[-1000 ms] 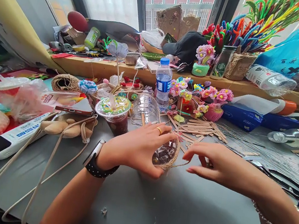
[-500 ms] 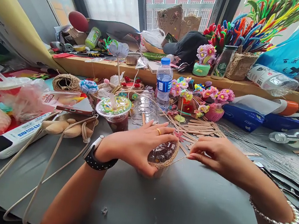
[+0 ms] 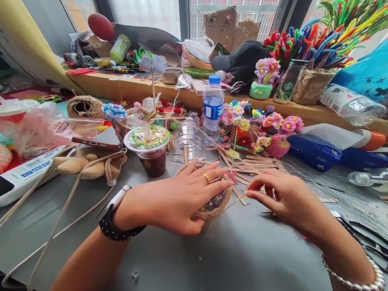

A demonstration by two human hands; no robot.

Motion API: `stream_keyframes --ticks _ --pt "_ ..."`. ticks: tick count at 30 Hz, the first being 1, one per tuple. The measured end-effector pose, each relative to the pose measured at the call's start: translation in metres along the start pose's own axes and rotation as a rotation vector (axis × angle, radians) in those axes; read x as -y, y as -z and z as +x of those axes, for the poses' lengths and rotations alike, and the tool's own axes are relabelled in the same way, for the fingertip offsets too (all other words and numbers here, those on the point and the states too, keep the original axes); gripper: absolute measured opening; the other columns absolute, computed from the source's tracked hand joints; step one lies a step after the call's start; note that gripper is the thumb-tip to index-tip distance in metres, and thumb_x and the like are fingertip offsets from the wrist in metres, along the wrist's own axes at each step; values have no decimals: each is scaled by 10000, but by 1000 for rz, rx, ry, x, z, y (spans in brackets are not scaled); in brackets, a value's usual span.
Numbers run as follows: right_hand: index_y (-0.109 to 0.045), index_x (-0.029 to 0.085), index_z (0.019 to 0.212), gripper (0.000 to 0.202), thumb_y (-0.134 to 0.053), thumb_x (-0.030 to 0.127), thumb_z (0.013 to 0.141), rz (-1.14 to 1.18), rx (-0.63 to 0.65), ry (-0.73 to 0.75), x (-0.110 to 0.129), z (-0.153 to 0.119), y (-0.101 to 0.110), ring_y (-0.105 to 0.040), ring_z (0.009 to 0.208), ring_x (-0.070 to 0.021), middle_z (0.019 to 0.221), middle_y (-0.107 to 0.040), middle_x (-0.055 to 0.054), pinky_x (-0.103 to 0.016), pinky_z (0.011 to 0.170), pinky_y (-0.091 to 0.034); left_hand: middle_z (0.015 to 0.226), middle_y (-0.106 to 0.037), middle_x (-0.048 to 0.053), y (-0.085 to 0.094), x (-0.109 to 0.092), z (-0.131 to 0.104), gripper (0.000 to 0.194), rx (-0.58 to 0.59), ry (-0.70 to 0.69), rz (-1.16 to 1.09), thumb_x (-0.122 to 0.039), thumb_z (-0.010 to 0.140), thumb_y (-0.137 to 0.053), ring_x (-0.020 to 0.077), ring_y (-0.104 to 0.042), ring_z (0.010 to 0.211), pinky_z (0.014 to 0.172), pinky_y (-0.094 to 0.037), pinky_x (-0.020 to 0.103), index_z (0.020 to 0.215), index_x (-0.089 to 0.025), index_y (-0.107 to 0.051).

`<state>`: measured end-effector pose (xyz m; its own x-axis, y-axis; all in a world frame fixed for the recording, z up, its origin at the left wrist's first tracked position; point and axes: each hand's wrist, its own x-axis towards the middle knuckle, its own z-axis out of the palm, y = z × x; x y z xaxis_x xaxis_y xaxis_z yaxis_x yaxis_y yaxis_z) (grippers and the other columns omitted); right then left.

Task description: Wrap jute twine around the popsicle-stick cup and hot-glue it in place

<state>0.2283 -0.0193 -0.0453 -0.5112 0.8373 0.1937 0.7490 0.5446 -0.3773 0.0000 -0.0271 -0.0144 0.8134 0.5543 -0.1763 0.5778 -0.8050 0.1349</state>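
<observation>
A clear plastic container (image 3: pixel 218 202) has tan braided twine (image 3: pixel 210 214) round its rim. Over it lies my left hand (image 3: pixel 180 195), fingers spread across the top and thumb at the near side, holding it on the table. My right hand (image 3: pixel 277 194) pinches the loose end of the twine (image 3: pixel 237 200), which runs taut from the container's right side. My left palm covers part of the container.
A lidded drink cup (image 3: pixel 152 158) and a water bottle (image 3: pixel 212 111) stand behind my left hand. Wooden sticks (image 3: pixel 265 166) lie beyond the container, pliers (image 3: pixel 373 242) at the right. A phone (image 3: pixel 95 142) rests at the left on a stringed pouch (image 3: pixel 79 165).
My left hand has shifted further over the container's top, covering more of it. My right hand has risen slightly, still pinching the twine.
</observation>
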Motion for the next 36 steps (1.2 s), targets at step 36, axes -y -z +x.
stream_keyframes --ticks 36 --pt "-597 203 834 134 -485 267 795 12 -249 43 3 -2 5 -495 962 -187 1033 -502 -81 -315 750 -446 867 -612 18 -6 -5 32 297 -400 73 -302 -431 805 -478 151 -548 831 716 -408 251 933 -186 -586"
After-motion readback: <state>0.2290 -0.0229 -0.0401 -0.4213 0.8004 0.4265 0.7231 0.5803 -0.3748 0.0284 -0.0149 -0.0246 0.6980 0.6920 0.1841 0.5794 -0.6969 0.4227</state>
